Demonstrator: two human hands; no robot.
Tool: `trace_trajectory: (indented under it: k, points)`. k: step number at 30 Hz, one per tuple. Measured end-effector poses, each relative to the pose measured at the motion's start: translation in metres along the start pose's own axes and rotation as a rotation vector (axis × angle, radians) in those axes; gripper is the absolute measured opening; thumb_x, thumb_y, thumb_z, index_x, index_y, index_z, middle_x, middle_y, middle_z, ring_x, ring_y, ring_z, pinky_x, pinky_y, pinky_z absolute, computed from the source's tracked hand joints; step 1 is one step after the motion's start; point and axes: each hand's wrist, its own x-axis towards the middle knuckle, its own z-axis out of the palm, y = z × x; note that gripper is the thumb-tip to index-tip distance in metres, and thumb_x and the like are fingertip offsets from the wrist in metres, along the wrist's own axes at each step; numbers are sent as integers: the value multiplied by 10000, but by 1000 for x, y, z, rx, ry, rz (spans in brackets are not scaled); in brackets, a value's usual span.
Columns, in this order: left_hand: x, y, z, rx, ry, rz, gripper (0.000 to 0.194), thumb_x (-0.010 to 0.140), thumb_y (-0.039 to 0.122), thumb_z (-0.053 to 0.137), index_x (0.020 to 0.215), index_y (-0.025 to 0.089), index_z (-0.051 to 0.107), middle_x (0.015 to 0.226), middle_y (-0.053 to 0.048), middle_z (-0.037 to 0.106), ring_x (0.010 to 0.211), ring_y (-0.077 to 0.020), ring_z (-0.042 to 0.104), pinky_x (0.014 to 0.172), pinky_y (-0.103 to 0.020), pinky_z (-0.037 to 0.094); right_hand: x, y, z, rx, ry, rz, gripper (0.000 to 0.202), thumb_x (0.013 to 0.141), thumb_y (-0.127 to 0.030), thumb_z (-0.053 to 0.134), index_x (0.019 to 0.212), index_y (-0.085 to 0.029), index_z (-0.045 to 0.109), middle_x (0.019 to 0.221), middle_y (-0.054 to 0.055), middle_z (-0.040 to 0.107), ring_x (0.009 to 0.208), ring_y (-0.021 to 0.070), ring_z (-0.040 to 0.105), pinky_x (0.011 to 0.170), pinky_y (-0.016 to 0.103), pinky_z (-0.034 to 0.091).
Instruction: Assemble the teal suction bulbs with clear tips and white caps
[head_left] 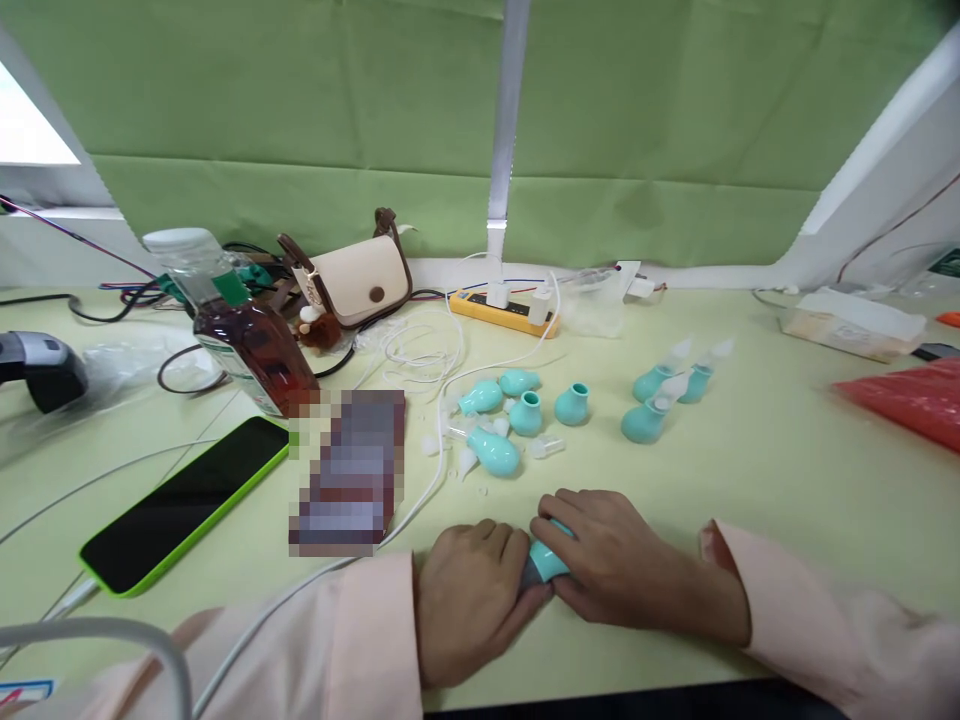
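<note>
Near the table's front edge, my right hand [611, 555] is closed around a teal rubber bulb [550, 556] of a nasal aspirator, its neck pointing left. My left hand [476, 590] closes on a clear piece at the bulb's neck, mostly hidden by the fingers. Beyond the hands lie several loose teal bulbs, among them an upright open bulb [574, 404] and a lying bulb [495, 452] with a clear tube. A clear tube piece [547, 446] and small clear tips are scattered around them. To the right stand three aspirators with tips fitted, one being the front aspirator [645, 420].
On the left are a green-cased phone [187, 500], a blurred-out rectangular object [349, 470] and a bottle of dark liquid [251, 340]. White cables [431, 480] cross the table. A cream handbag [360, 280] and yellow power strip [499, 312] sit behind; red plastic [907, 395] lies at right.
</note>
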Motion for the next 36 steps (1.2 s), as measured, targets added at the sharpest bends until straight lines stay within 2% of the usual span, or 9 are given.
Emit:
trace_trajectory:
  k: [3, 6, 13, 21, 24, 28, 31, 34, 36]
  points:
    - [0, 0, 0, -7, 9, 15, 317, 843, 398, 269, 799, 158, 471, 767, -56, 581, 703, -222, 537, 582, -347, 399, 1, -5, 5, -75, 83, 6, 135, 641, -81, 412, 698, -161, 504, 676, 60, 521, 598, 170, 442, 461, 268, 235]
    - [1, -2, -2, -31, 18, 3, 339, 846, 405, 255, 771, 154, 470, 707, -53, 584, 645, -211, 539, 554, -321, 381, 5, 0, 9, -82, 150, -62, 167, 652, -42, 371, 658, -162, 487, 614, 44, 499, 557, 160, 421, 440, 262, 193]
    - [4, -11, -6, -203, 37, 49, 286, 849, 382, 273, 794, 158, 442, 616, -5, 544, 540, -161, 509, 493, -249, 319, 14, 14, -9, 112, -33, -126, 99, 680, -95, 400, 733, -139, 470, 712, 48, 504, 645, 155, 430, 512, 248, 295]
    - [3, -12, -7, -313, 54, 112, 212, 843, 350, 302, 797, 180, 420, 572, 27, 475, 499, -129, 461, 470, -219, 304, 14, 25, -21, 471, -66, -172, 75, 780, -153, 382, 724, -164, 430, 692, 7, 462, 649, 120, 404, 590, 241, 333]
    - [0, -12, -6, -300, 98, 119, 192, 822, 358, 327, 774, 189, 403, 558, 31, 453, 501, -132, 453, 455, -218, 283, 13, 35, -22, 689, -55, -95, 141, 817, -224, 394, 685, -174, 410, 651, -19, 433, 598, 95, 390, 578, 222, 335]
    - [1, -13, -9, -443, 108, 33, 162, 814, 342, 367, 758, 194, 402, 502, 65, 369, 454, -99, 384, 438, -203, 259, 13, 50, -20, 843, 138, 117, 184, 774, -322, 483, 671, -183, 421, 655, -14, 441, 605, 107, 400, 583, 239, 343]
    - [5, -16, -10, -583, 121, -7, 149, 791, 337, 426, 761, 191, 434, 503, 74, 361, 452, -78, 343, 443, -189, 263, 15, 58, -16, 1003, 244, 218, 164, 795, -340, 439, 729, -191, 420, 746, 6, 450, 697, 130, 431, 639, 260, 364]
    - [7, -18, -9, -683, 192, -126, 158, 768, 342, 464, 772, 184, 461, 541, 68, 395, 483, -73, 348, 461, -182, 278, 16, 65, -10, 989, 308, 320, 143, 813, -345, 388, 814, -204, 412, 801, 10, 421, 736, 140, 415, 666, 278, 365]
    - [7, -18, -8, -722, 197, -169, 167, 772, 341, 454, 820, 182, 464, 556, 66, 395, 486, -74, 349, 465, -184, 281, 16, 67, -8, 903, 299, 352, 149, 814, -349, 379, 847, -208, 415, 835, 17, 414, 771, 153, 412, 688, 293, 367]
